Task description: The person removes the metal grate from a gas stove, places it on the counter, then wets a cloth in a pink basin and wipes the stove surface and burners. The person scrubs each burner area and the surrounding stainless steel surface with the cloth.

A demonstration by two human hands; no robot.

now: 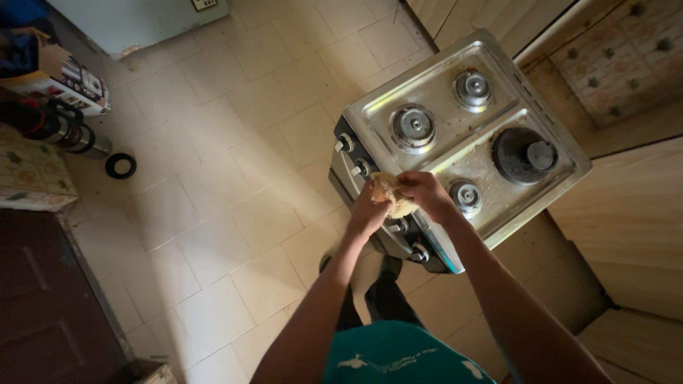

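1. Left hand (368, 208) and right hand (425, 192) both clench a pale cloth (393, 195), possibly a sponge, above the front edge of the stove (498, 213).
2. Both forearms extended, wrists bent inward, hands touching.
3. Open tiled floor (235, 185) left of stove; wooden panel (626, 213) close on its right.
4. Black ring (120, 166) lies well apart.

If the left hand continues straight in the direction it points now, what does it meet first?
Probably the stove: the left hand, holding a cloth with the right hand, points toward its knobs. Depth is unclear.
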